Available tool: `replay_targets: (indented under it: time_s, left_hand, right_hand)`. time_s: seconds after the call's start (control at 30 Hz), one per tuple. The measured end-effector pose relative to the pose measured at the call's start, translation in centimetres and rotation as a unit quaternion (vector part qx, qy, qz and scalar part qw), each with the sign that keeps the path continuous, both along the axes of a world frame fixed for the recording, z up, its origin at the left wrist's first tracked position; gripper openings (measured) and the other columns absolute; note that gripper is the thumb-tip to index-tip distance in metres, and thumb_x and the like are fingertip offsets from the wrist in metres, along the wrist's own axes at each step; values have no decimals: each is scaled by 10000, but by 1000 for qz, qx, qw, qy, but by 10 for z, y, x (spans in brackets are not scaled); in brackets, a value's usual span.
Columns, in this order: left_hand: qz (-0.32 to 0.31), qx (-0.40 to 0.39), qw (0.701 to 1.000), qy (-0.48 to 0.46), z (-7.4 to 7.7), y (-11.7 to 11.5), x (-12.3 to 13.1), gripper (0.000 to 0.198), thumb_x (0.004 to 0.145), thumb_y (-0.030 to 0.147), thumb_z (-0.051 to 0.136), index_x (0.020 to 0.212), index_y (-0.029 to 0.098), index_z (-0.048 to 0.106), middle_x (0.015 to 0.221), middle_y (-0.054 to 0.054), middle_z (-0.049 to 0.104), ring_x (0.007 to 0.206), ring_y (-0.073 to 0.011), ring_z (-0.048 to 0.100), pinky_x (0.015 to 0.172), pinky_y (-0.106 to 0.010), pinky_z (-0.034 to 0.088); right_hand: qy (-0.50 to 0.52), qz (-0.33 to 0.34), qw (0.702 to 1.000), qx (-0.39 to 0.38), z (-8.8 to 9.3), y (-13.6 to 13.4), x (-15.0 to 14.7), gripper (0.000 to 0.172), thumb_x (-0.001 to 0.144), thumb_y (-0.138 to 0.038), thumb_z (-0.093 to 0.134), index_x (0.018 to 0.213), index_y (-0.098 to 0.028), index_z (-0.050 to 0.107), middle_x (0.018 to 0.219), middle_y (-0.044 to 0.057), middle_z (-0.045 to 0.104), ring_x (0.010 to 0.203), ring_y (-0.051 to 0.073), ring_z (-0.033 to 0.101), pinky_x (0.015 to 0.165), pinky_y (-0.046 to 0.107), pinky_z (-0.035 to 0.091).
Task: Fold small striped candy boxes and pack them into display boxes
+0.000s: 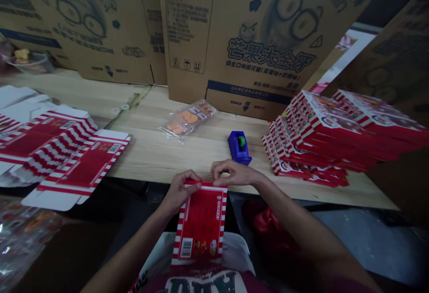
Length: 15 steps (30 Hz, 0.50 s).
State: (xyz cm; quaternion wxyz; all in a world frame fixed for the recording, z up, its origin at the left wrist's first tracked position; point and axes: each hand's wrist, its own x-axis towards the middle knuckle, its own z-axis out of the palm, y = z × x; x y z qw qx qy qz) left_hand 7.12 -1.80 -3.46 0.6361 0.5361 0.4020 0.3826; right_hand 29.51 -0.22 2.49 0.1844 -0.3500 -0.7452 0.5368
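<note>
A red carton with white-striped edges (200, 223) stands against my lap at the table's front edge, barcode side facing me. My left hand (179, 190) grips its top left corner, fingers curled over the flap. My right hand (231, 173) pinches the top right edge, fingers closed on the flap. A small blue tape dispenser (238, 146) sits on the wooden table (161, 150) just beyond my right hand.
A slanted stack of flat red cartons (321, 136) lies at the right. Unfolded red-and-white carton blanks (60, 154) spread over the left. A clear bag with orange pieces (188, 118) lies mid-table. Large brown cardboard boxes (248, 33) line the back.
</note>
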Motion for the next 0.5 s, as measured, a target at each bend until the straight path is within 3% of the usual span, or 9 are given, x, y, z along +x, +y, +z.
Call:
replay_targets:
  time_s: [0.07, 0.17, 0.23, 0.37, 0.5]
  left_hand:
    - [-9, 13, 1000, 6, 3, -1, 3, 175, 713, 302, 713, 729, 155, 619, 767, -14, 641, 735, -148, 578, 701, -243, 429]
    - [-2, 36, 999, 27, 7, -3, 2, 171, 722, 302, 695, 720, 157, 605, 750, -20, 628, 741, -157, 569, 720, -257, 426]
    - [-3, 55, 998, 41, 11, -6, 0, 165, 746, 309, 673, 727, 161, 601, 750, -25, 619, 749, -162, 564, 730, -268, 428]
    - [-58, 121, 991, 23, 20, -10, -4, 157, 797, 311, 640, 741, 168, 607, 812, -38, 623, 794, -169, 578, 771, -289, 434]
    - [-67, 138, 988, 12, 25, -14, -2, 179, 801, 328, 661, 726, 173, 612, 832, -43, 629, 839, -183, 596, 796, -297, 441]
  right_hand:
    - [-89, 72, 992, 49, 11, 17, -15, 311, 751, -437, 706, 630, -160, 634, 695, -8, 583, 640, 111, 507, 619, 227, 399]
    - [-199, 45, 972, 116, 9, 33, -27, 321, 661, -431, 782, 588, -161, 625, 608, -16, 583, 567, 103, 475, 541, 217, 344]
    - [-214, 27, 973, 80, 0, 37, -27, 337, 583, -441, 829, 628, -161, 645, 577, -26, 593, 525, 99, 481, 494, 210, 326]
    - [-98, 71, 984, -133, -27, 25, -22, 442, 553, -543, 797, 735, -152, 701, 537, -54, 609, 439, 92, 510, 443, 199, 341]
    - [26, -84, 991, -98, -32, 9, -23, 370, 592, -518, 777, 647, -161, 697, 523, -62, 619, 426, 68, 498, 470, 197, 373]
